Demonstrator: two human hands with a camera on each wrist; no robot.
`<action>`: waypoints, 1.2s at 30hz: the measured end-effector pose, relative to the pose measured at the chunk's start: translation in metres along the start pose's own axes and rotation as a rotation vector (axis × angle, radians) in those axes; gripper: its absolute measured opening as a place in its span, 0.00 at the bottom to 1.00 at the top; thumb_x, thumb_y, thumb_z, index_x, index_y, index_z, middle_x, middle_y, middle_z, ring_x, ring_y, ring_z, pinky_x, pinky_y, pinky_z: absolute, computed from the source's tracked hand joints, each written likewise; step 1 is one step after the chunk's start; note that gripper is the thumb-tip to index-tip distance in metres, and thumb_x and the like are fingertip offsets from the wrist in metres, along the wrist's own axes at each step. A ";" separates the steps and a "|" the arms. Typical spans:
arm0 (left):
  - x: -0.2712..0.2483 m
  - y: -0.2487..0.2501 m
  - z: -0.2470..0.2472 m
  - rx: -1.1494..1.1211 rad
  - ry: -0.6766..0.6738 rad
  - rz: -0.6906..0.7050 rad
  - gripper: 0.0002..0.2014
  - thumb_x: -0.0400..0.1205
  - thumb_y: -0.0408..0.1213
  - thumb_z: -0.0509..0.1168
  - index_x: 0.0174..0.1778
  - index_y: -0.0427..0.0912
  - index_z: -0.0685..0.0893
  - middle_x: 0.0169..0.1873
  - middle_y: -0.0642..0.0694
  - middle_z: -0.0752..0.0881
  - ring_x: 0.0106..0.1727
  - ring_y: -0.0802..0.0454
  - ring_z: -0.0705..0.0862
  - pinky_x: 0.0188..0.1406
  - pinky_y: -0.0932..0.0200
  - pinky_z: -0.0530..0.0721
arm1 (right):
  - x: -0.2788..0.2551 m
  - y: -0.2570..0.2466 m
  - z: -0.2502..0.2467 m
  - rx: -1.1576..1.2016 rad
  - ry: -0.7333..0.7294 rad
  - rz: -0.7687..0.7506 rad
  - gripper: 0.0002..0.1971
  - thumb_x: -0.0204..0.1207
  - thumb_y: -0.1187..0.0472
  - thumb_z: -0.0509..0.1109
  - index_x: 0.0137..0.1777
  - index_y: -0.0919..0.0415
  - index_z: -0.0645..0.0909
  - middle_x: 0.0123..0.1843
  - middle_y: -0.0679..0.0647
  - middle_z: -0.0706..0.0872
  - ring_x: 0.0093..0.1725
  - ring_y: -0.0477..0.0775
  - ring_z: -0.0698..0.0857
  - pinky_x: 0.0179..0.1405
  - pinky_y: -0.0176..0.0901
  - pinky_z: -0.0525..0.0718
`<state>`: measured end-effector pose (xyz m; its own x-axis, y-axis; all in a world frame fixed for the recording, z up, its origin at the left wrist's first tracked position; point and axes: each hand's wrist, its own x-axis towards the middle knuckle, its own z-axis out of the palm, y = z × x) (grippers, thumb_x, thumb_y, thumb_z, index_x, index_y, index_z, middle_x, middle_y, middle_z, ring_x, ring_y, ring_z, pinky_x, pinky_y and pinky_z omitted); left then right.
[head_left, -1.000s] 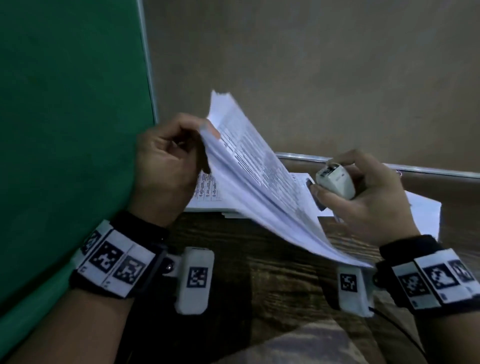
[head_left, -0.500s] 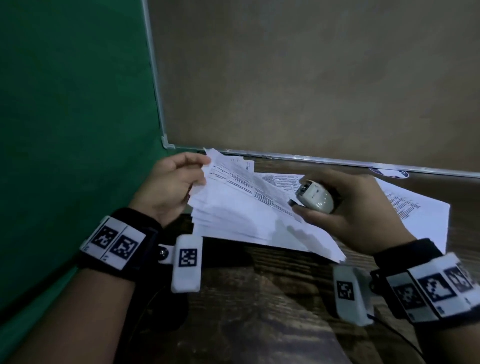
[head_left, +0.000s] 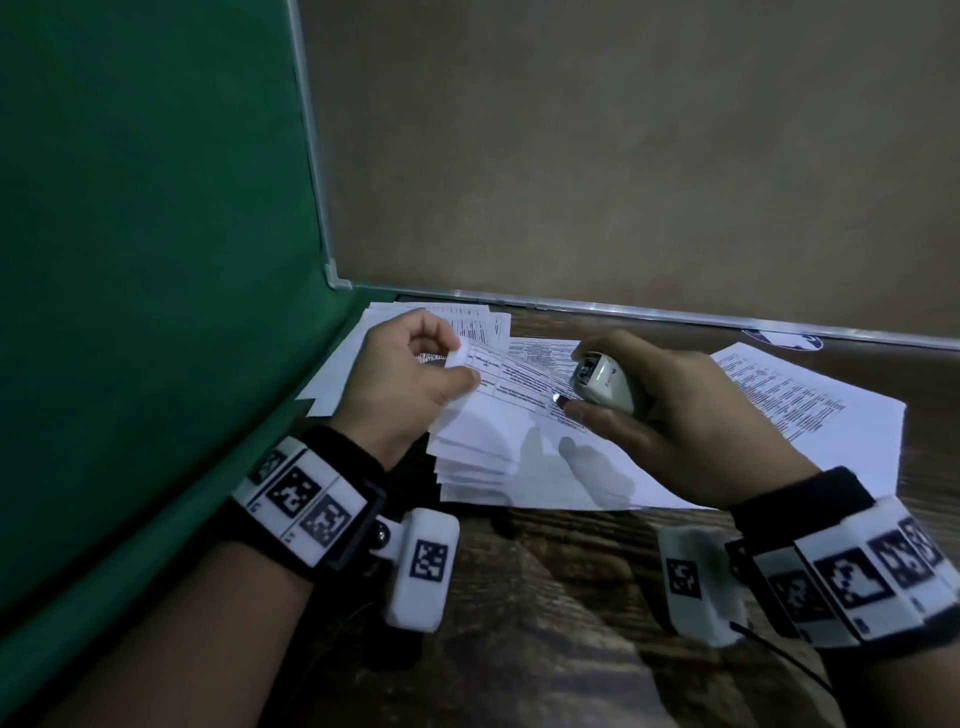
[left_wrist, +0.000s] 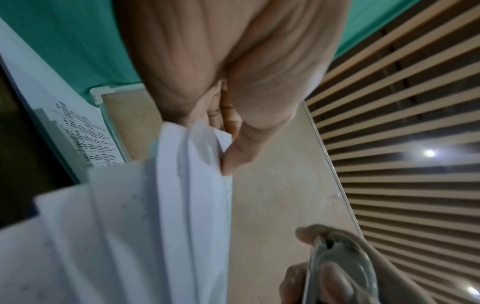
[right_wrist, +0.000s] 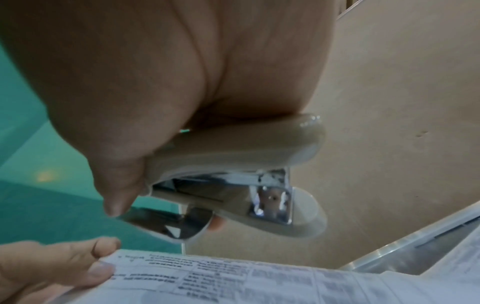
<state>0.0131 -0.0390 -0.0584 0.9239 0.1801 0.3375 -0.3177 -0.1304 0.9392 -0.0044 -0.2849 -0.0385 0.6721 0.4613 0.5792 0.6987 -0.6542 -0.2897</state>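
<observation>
My left hand (head_left: 410, 387) pinches the upper left corner of a stack of printed paper sheets (head_left: 519, 447) between thumb and fingers. The sheets (left_wrist: 166, 205) lie low over a dark wooden table (head_left: 545, 597), fanned at their near edge. My right hand (head_left: 660, 415) grips a small beige stapler (head_left: 605, 382) just above the stack's top edge. In the right wrist view the stapler (right_wrist: 233, 164) is held with its metal mouth toward the printed sheet (right_wrist: 233, 279), a little apart from it. The left thumb (left_wrist: 239, 152) presses the sheets' corner.
More printed sheets (head_left: 795, 410) lie on the table to the right, and others (head_left: 467, 322) behind my left hand. A green board (head_left: 156, 260) stands at the left, a tan board (head_left: 623, 156) behind with a metal frame (head_left: 623, 306). A round sticker (head_left: 782, 339) sits at the back right.
The stack, held up and tilted a second ago, has come down flat over the table. Both hands moved down and away with it; the stapler stays in my right hand.
</observation>
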 end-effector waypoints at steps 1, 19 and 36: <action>-0.002 0.003 0.002 0.011 -0.047 0.034 0.20 0.71 0.17 0.78 0.39 0.48 0.81 0.42 0.49 0.83 0.44 0.53 0.83 0.49 0.59 0.83 | 0.000 0.000 0.000 -0.003 0.005 0.002 0.14 0.80 0.46 0.76 0.58 0.52 0.82 0.39 0.39 0.85 0.38 0.35 0.82 0.36 0.28 0.75; -0.032 0.029 0.023 -0.122 -0.355 0.120 0.25 0.79 0.17 0.73 0.65 0.50 0.87 0.49 0.33 0.94 0.49 0.38 0.90 0.61 0.34 0.89 | 0.001 -0.007 0.000 -0.047 0.105 0.025 0.11 0.81 0.46 0.76 0.52 0.51 0.82 0.34 0.41 0.81 0.33 0.45 0.79 0.32 0.44 0.75; -0.030 0.021 0.024 0.106 -0.350 0.225 0.19 0.81 0.29 0.76 0.65 0.53 0.92 0.48 0.43 0.95 0.48 0.53 0.92 0.63 0.43 0.89 | 0.002 -0.008 -0.002 0.016 0.160 -0.030 0.14 0.77 0.46 0.80 0.48 0.56 0.85 0.33 0.46 0.84 0.31 0.49 0.81 0.30 0.42 0.77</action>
<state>-0.0168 -0.0706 -0.0500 0.8567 -0.2039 0.4739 -0.5125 -0.2316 0.8268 -0.0094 -0.2802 -0.0335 0.6041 0.3783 0.7014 0.7226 -0.6312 -0.2819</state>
